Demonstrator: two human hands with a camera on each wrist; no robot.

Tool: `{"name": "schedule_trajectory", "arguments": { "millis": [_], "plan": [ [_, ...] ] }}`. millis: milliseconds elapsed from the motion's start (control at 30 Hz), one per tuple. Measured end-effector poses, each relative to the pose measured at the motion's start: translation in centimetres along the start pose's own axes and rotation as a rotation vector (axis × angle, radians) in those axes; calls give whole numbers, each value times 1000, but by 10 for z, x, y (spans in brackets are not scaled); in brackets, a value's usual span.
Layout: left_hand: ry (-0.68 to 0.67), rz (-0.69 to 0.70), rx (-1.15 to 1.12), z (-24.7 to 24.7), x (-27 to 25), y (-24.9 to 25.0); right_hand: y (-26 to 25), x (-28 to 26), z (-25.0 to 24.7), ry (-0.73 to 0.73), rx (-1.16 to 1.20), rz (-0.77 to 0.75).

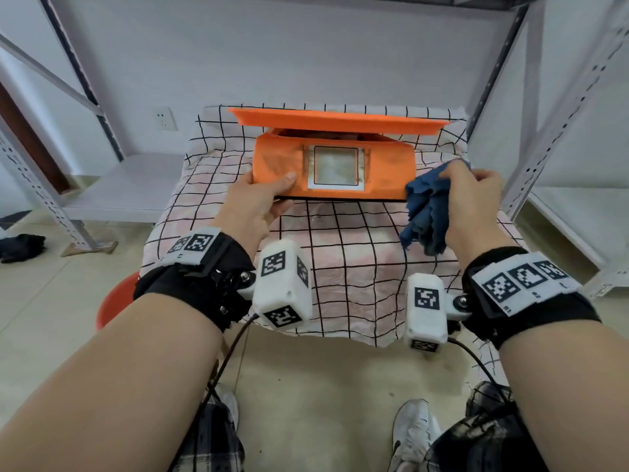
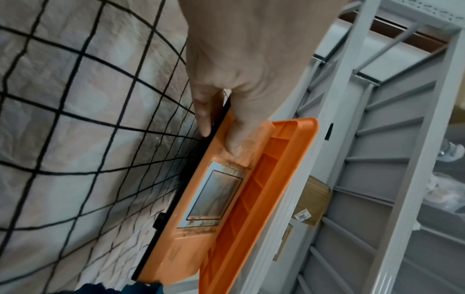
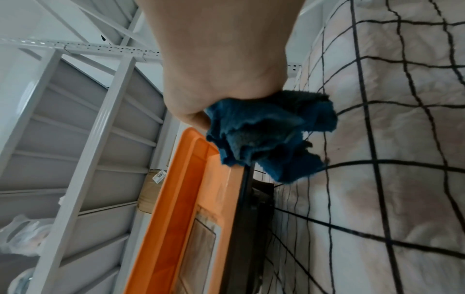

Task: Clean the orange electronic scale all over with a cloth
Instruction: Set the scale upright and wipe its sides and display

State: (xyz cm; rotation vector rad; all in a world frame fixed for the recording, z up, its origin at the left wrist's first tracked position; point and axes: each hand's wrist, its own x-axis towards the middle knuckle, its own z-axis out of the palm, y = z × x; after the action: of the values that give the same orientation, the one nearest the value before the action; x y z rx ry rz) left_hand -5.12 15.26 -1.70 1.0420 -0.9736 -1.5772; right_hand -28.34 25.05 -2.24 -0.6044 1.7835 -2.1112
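The orange electronic scale (image 1: 388, 165) stands tilted up on the checked cloth-covered table (image 1: 340, 250), its smudged display window (image 1: 336, 167) facing me and its flat weighing tray (image 1: 337, 121) on top. My left hand (image 1: 262, 195) grips the scale's lower left corner, thumb on the front face and fingers under the black base; the left wrist view shows the scale (image 2: 226, 199) and the left hand (image 2: 226, 119) the same way. My right hand (image 1: 473, 195) holds a bunched blue cloth (image 1: 427, 212) at the scale's right end. The right wrist view has the cloth (image 3: 269, 133) over the scale's (image 3: 191, 208) corner.
White metal shelving uprights (image 1: 531, 131) stand close on the right and another rack (image 1: 51, 185) on the left. A red basin (image 1: 115, 301) sits on the floor by the table's near left corner. A dark rag (image 1: 20, 247) lies on the floor far left.
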Motion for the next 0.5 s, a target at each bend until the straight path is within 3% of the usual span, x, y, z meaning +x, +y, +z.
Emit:
{"name": "schedule_trajectory", "arguments": {
  "millis": [100,233,300,500],
  "plan": [
    [-2,-11,-43,0,1,2,-8,-2,-1,18,-133,-227],
    [6,-10,-55,3,0,0,3,4,7,-46,-649,-634],
    [9,-13,-54,3,0,0,15,3,17,-121,-705,-681],
    [31,-21,-73,2,2,6,19,2,28,-124,-858,-817]
  ]
}}
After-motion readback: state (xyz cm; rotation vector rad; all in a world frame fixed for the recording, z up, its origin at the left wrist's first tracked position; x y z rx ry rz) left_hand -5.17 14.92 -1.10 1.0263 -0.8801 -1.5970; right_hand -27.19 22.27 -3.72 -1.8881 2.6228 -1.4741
